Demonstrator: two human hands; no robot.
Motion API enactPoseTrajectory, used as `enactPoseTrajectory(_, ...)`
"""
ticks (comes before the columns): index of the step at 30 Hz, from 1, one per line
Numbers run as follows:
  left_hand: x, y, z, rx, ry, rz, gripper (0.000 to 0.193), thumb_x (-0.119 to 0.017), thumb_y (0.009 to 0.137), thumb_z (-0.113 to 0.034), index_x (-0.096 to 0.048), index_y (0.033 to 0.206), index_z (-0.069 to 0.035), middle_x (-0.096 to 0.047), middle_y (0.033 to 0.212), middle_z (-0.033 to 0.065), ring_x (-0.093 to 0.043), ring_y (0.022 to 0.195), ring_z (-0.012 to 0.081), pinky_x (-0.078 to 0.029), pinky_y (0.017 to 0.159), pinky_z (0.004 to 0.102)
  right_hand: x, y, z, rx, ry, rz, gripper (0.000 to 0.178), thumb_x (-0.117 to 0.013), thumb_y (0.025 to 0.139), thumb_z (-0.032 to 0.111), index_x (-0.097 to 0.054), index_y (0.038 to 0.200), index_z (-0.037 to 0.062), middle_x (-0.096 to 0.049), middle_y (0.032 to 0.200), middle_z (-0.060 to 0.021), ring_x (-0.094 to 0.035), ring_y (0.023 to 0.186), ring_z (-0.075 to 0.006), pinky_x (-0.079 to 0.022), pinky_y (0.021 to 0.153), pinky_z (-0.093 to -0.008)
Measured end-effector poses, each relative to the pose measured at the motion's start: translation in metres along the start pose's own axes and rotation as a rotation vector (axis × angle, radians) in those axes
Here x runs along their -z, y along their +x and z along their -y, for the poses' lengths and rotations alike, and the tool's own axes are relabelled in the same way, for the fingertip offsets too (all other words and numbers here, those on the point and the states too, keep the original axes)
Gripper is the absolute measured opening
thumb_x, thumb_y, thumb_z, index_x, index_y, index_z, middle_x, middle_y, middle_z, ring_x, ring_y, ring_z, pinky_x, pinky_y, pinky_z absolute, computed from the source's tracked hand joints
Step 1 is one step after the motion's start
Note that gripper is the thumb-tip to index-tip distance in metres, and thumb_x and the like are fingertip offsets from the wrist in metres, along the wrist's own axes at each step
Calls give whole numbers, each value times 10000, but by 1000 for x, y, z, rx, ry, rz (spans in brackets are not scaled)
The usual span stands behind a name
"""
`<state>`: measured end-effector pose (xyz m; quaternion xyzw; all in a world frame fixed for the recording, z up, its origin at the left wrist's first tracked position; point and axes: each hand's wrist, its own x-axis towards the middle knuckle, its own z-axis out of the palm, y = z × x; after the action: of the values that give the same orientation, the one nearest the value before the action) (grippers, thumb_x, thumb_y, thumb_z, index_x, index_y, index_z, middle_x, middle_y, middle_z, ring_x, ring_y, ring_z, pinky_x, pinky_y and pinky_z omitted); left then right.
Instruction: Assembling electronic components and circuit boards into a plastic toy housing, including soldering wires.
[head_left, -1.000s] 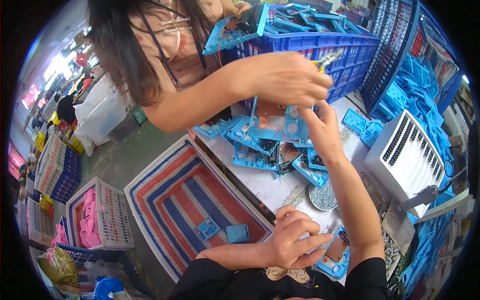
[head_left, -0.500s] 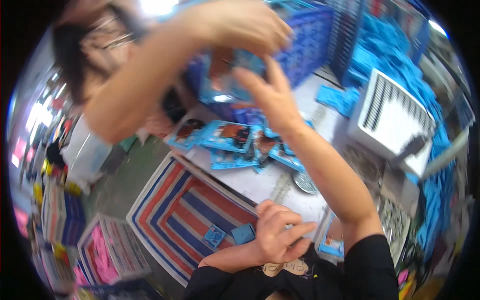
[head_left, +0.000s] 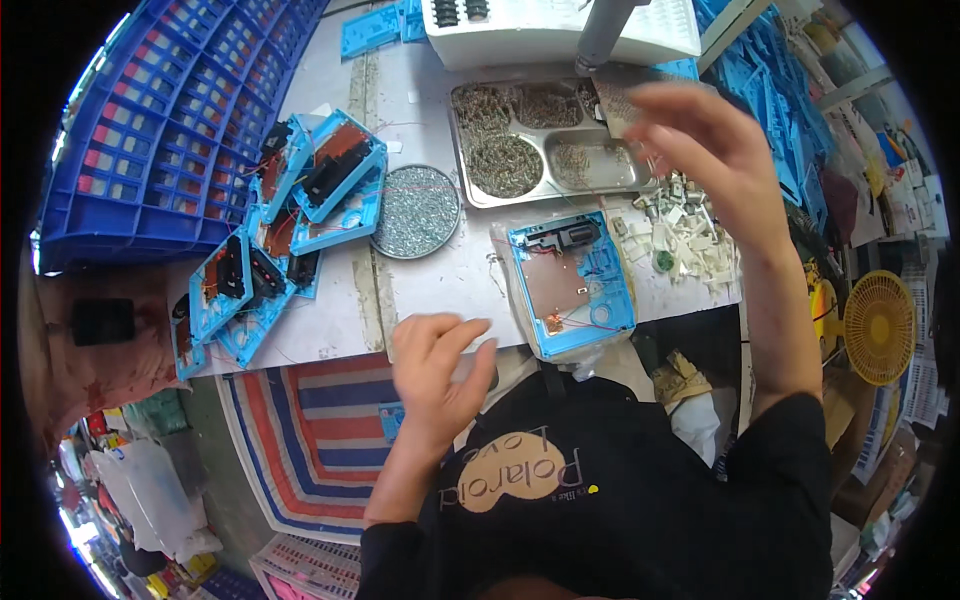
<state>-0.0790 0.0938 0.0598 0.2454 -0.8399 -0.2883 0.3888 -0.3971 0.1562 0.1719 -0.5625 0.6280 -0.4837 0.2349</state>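
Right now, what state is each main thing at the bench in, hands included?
Nearest blue case: open, inside exposed.
Other blue cases: open, overlapping.
Round dish: filled with silvery pieces.
Metal tray: partly filled, sparse lower right.
Left hand: loosely curled, nothing visibly held.
Right hand: raised, grip unclear.

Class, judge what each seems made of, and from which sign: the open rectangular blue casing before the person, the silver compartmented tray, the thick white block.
Open rectangular blue casing: probably hard plastic, semi-gloss; crisp moulded edges.
Silver compartmented tray: likely metal, smooth and shiny; greyish sheen, bright reflections.
Thick white block: perhaps foam, matte; bulky, plain sides, though plastic is possible.
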Motion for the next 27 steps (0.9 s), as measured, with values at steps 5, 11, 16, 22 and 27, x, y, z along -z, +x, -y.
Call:
enactPoseTrajectory(5,-62,-10,21,-54,-23,260,190,-782,782,-83,-726,963,-72,-624,880,75,-593,827,268,-439,790,381,1,-72,-70,-348,-51,-140,230,-745,907,149,-728,1096,18,-686,820,6,-618,744,-74,-495,665,-228)
enactPoseTrajectory(11,-98,-23,12,20,15,316,243,-787,778,-104,-715,1009,-84,-615,946,66,-574,882,275,-435,805,395,-43,-93,-139,-483,-92,4,207,-784,886,166,-726,983,-7,-528,650,55,-449,596,-28,-359,542,-226)
enactPoseTrajectory(16,-108,-25,10,6,80,322,283,-796,763,-114,-715,1034,-94,-599,978,68,-560,918,289,-435,810,405,-63,-81,-141,-456,-145,45,184,-783,881,143,-684,895,-11,-480,621,72,-398,582,-21,-332,535,-229)
enactPoseTrajectory(22,-109,-25,9,2,95,345,279,-796,755,-104,-719,1023,-95,-598,976,67,-557,914,287,-444,801,406,-53,-110,-152,-516,234,-49,89,-734,904,56,-670,911,-7,-611,743,44,-513,666,-14,-413,601,-205)
enactPoseTrajectory(27,-108,-25,11,6,106,365,299,-796,743,-89,-724,1033,-95,-596,979,71,-555,917,289,-453,801,400,-41,-135,-136,-450,240,-75,81,-751,878,26,-682,884,-14,-631,734,21,-512,627,-17,-412,574,-207)
